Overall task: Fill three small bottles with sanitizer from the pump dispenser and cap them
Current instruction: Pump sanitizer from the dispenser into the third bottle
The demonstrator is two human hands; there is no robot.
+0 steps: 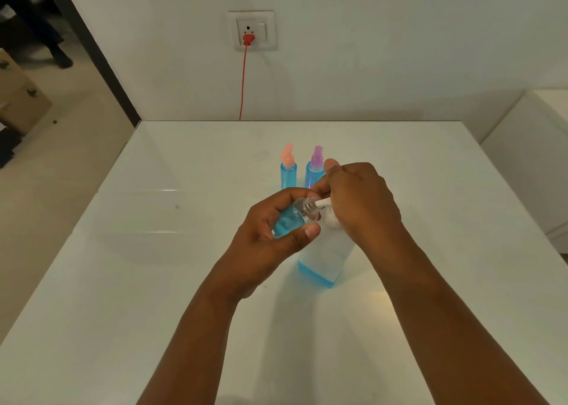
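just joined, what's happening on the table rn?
A person is filling a small clear bottle with blue sanitizer. The left hand holds it tilted, its open neck against the white nozzle of the pump dispenser, while the right hand rests on the pump head. The dispenser looks nearly empty, with blue liquid only at its base. Behind them stand two filled bottles, one with an orange flip cap standing open, one with a purple spray top.

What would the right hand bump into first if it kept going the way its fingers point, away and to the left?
Probably the purple-capped bottle, standing just beyond the right hand; the raised fingertip already overlaps it in this view. Depth is unclear from one camera, so they may stand apart. The pink-capped bottle stands further left.
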